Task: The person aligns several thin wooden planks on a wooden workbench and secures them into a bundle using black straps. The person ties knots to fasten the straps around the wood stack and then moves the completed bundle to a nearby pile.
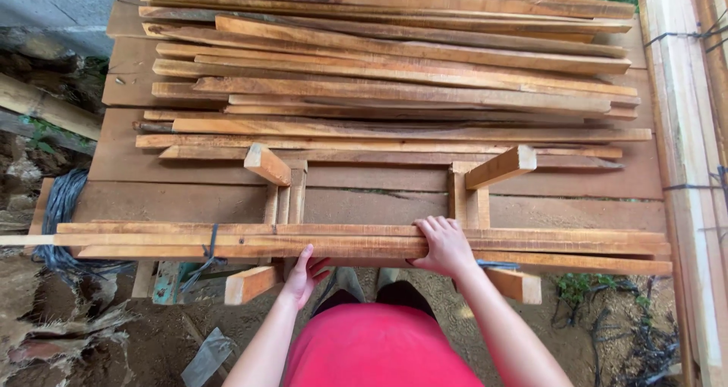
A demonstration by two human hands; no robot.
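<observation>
A bundle of long thin wooden slats (364, 239) lies across two wooden cradle stands, left stand (267, 164) and right stand (497, 167), at the near edge of a plank worktop (576, 209). My right hand (444, 244) rests on top of the bundle, fingers curled over the slats near the middle. My left hand (305, 275) is under the bundle's near edge, fingers pointing up against its underside. A dark wire tie (208, 244) wraps the bundle at the left.
A large heap of loose wooden slats (394, 76) covers the far half of the worktop. Tied pale planks (686, 152) stand along the right side. A coil of dark wire (61, 205) lies at the left, above dirt ground and rubble.
</observation>
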